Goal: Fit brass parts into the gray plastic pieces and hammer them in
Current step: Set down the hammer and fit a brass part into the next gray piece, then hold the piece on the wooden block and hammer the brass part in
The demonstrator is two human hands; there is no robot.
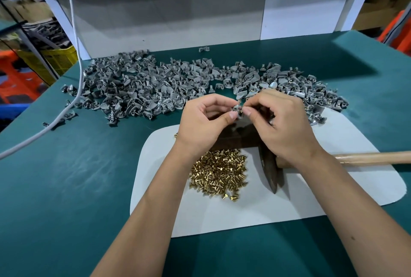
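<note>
Counter [66, 187]: green top, carrying all items. White mat [333, 187]: lay flat on the counter at near centre. Gray plastic pieces [155, 85]: a wide heap spread across the counter beyond the mat. Hammer [270, 174]: rested on the mat, dark head beside the brass, wooden handle running right under the right wrist. Brass parts [219, 172]: a pile on the mat, between the forearms. Left hand [202, 121]: fingers curled, thumb and fingertips pinching one gray piece [236, 109], held above the mat. Right hand [282, 125]: fingers curled, fingertips pinched at that same gray piece; a brass glint showed there.
</note>
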